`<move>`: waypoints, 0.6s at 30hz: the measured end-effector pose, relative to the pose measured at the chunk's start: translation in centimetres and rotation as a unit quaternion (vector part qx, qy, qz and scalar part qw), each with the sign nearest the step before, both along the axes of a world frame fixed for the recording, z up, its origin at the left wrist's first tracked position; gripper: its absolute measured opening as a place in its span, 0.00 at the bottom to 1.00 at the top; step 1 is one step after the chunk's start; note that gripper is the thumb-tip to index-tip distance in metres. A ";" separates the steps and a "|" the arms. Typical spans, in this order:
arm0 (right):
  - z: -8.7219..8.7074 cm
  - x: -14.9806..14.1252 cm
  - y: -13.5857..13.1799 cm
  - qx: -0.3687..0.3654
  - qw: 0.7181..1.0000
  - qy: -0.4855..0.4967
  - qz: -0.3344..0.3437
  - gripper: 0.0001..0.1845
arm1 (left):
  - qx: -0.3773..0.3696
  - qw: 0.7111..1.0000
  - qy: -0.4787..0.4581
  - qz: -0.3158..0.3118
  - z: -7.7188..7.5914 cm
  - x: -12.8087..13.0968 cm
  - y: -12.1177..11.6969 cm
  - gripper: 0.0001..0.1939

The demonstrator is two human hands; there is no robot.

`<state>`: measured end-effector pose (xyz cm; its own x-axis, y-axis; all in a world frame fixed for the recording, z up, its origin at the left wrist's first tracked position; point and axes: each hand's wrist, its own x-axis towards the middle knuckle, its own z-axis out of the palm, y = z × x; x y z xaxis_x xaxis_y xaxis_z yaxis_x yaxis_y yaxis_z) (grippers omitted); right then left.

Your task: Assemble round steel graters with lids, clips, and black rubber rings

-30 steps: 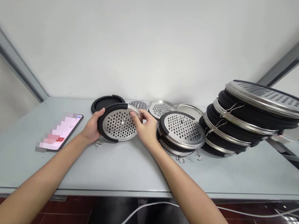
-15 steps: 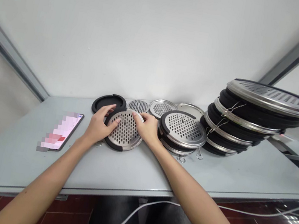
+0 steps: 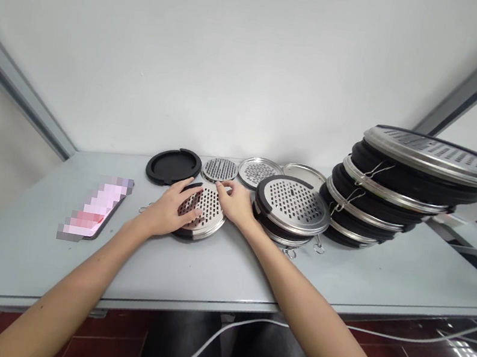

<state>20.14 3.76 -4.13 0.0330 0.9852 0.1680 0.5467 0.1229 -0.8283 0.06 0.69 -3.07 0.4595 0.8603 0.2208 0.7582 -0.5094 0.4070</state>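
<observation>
A round metal grater (image 3: pixel 207 208) with a slotted face and a black rim section lies low on the table in front of me. My left hand (image 3: pixel 166 208) grips it from the left, thumb across the slotted face and fingers at the black rim. From the far right side my right hand (image 3: pixel 234 203) holds its edge, thumb and fingers curled there. The underside of the grater is hidden. Behind it rest a black round base (image 3: pixel 173 166), a slotted disc (image 3: pixel 220 169) and a perforated disc (image 3: pixel 259 173). A wire clip (image 3: pixel 146 207) shows left of my left hand.
Right of my hands sits a short stack topped by another grater (image 3: pixel 293 205), with wire clips at its front. A tall leaning stack of black-and-metal graters (image 3: pixel 400 193) stands farther right. A phone (image 3: pixel 96 209) lies at left on the grey table (image 3: pixel 185 279).
The grater in my hands has gone from tilted toward me to lying flatter. My left hand has moved slightly right and down, uncovering the black base and the wire clip.
</observation>
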 end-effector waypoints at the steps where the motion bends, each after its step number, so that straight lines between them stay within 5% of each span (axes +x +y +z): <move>1: -0.1 0.0 0.1 0.001 1.000 -0.006 0.007 0.18 | 0.001 1.000 0.000 0.000 -0.1 -0.1 0.1 0.34; 18: 1.6 -0.5 -2.1 0.011 0.982 -0.187 0.013 0.23 | -0.007 1.000 0.000 0.017 -0.6 -0.2 0.4 0.33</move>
